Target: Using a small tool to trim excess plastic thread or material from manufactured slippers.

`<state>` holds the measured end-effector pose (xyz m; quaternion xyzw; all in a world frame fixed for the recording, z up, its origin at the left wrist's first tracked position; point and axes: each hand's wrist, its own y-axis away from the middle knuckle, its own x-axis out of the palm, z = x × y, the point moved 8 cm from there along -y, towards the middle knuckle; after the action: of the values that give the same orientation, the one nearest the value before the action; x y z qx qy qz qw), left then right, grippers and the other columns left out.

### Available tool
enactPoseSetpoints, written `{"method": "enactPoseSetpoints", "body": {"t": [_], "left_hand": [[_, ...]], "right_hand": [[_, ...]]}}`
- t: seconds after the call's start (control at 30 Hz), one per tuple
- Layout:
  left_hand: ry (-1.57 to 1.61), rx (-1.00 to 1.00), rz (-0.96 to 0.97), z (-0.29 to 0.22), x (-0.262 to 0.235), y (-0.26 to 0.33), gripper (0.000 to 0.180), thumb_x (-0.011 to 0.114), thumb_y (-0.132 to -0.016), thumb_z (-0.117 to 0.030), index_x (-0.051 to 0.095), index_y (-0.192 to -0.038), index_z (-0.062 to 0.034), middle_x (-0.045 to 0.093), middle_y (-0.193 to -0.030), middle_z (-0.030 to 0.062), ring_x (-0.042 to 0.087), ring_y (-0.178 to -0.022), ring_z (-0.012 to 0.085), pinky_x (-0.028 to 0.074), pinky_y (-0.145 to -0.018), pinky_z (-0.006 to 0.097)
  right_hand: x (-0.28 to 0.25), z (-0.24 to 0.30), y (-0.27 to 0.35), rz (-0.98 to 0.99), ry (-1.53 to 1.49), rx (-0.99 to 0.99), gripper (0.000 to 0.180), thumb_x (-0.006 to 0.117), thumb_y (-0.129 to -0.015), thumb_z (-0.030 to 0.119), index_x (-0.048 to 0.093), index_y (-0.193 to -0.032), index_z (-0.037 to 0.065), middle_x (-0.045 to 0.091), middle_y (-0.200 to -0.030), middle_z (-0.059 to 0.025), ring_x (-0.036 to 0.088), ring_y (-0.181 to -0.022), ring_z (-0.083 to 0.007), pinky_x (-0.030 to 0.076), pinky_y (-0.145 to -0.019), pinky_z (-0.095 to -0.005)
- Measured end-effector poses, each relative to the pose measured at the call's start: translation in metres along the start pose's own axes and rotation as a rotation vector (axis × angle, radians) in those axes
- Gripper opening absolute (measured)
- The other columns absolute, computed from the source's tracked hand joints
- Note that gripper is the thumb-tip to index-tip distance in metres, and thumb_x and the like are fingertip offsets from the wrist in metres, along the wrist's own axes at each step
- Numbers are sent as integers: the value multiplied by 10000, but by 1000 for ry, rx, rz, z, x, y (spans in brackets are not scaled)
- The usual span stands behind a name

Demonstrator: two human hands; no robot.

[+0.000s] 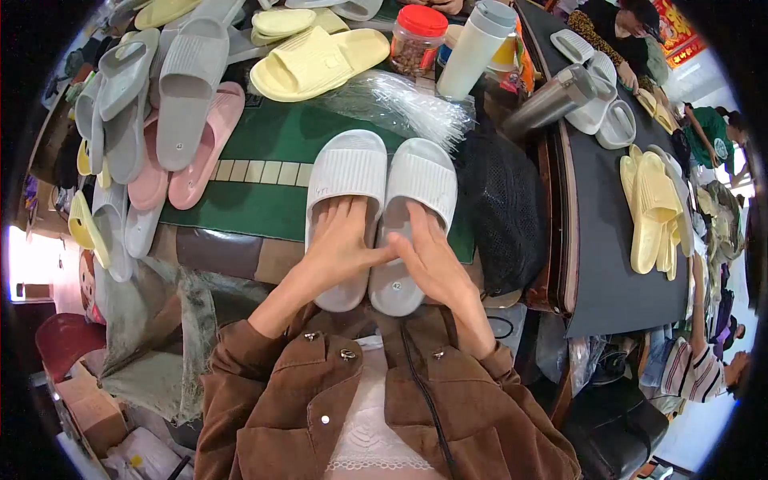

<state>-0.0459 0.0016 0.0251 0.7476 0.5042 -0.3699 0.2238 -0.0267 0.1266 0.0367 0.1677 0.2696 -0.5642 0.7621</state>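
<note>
Slippers, two pale slides, lie side by side on the near edge of the surface [264, 144], right in front of the person. The white slide [346, 172] is on the left and the light grey slide [418, 180] on the right, touching along their inner edges. Each has its long axis running near to far, with the wide strap and toe end pointing far and the heel end pointing near, the heels overhanging the surface's near rim slightly.

The left hand [340, 244] lies flat on the footbed of the white slide, fingers spread and reaching toward the strap; its grip is apart, pressing rather than clamping. The right hand [432, 256] rests palm down on the footbed of the grey slide, fingers likewise apart and extended far. The two thumbs meet over the seam between the slides.

Far left, a heap of grey and pink slides [172, 96] is stacked, with yellow slides [316, 56] beyond. A clear plastic bag [400, 100], a red-lidded jar [416, 36] and a white tumbler [476, 44] stand farther off.
</note>
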Motion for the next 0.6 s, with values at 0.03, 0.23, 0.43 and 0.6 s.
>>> {"method": "enactPoseSetpoints", "body": {"t": [0.03,0.23,0.43,0.6], "left_hand": [[-4,-20,-5,2,3,-1,920,726,-714,-424,293,-1339,94,355,-1331,309,314,-1242,483,250,-1048,502],[-62,117,-192,-4,9,-2,745,695,-746,-320,371,-1270,100,413,-1260,322,352,-1192,496,270,-1009,538],[-55,109,-215,0,6,-8,514,649,-796,-275,488,-1120,90,523,-1101,326,476,-1039,496,365,-907,542],[-35,-43,-67,4,5,-23,440,616,-831,-309,557,-1015,86,593,-949,307,572,-889,464,460,-775,515]], "right_hand": [[2,0,-2,0,1,0,641,508,-939,339,288,-1340,-109,413,-1279,-340,381,-1218,-472,316,-1024,-464],[13,-1,-6,-67,20,-44,640,513,-931,354,296,-1320,-106,429,-1238,-349,408,-1163,-484,331,-988,-473],[12,-2,-7,-47,-40,24,638,526,-924,336,288,-1320,-103,425,-1239,-343,416,-1149,-479,332,-983,-480],[13,-2,-6,-73,60,-76,652,539,-923,307,264,-1346,-106,381,-1298,-345,364,-1220,-474,303,-1026,-471]]}}
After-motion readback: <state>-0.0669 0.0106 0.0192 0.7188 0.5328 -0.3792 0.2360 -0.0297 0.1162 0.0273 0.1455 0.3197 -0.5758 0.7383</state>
